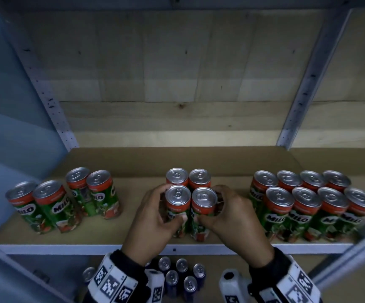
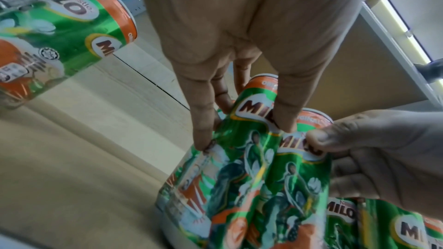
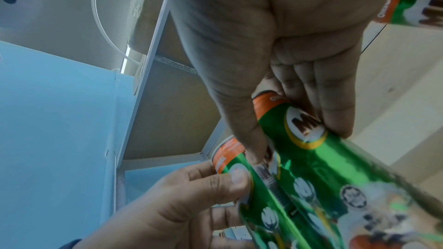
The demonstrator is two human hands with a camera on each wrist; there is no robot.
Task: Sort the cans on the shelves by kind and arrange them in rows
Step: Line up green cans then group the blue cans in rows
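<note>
Left hand (image 1: pixel 153 217) curled round front-left can (image 1: pixel 178 206), right hand (image 1: pixel 231 217) round front-right can (image 1: pixel 204 209); both upright mid-shelf (image 1: pixel 111 246), touching, just before 2 more cans (image 1: pixel 188 177).

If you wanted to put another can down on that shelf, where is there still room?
Bare shelf board lies between the left cans and the middle four, held by the left hand and right hand. A narrower gap separates them from the right block. The strip behind all cans is free. The right end is crowded.
</note>
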